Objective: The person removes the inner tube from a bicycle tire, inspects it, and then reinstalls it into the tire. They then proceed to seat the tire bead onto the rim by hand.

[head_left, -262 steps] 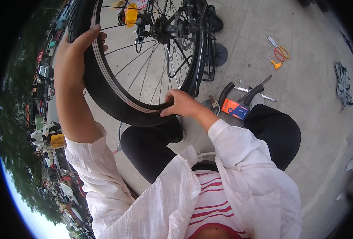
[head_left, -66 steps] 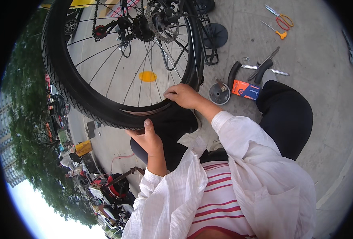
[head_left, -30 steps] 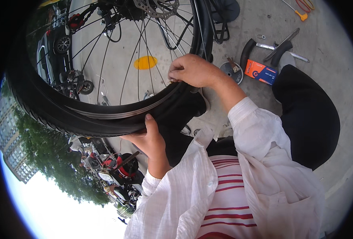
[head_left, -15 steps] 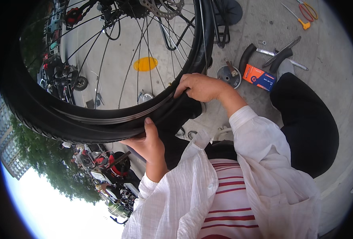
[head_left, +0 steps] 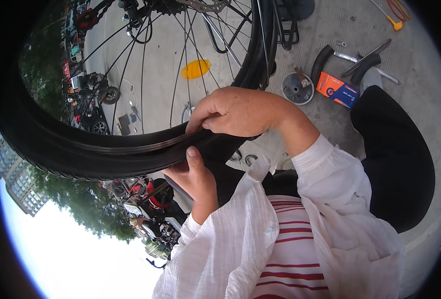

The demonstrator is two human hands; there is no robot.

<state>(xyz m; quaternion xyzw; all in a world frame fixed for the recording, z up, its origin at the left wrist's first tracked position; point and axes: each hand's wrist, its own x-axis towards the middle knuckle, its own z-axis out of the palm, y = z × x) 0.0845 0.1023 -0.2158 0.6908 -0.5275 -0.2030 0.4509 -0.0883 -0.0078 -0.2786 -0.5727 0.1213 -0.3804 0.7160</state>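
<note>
A black bicycle tire sags away from the metal rim along the near lower stretch of the wheel, leaving a gap between them. My left hand grips the tire from below, thumb up against its side and fingers hidden behind it. Over the rim's edge, my right hand is closed, fingertips pressed in where tire and rim meet. Whether an inner tube lies under those fingertips I cannot make out. A yellow oval reflector sits among the spokes.
On the concrete at right lie an orange and blue box, a round metal disc, dark-handled tools and a yellow-handled screwdriver. My bent black-trousered leg is at right. Parked motorbikes stand beyond the wheel.
My right hand has slid left along the rim, closer to my left hand. My left hand keeps its grip on the tire. The whole view has shifted slightly.
</note>
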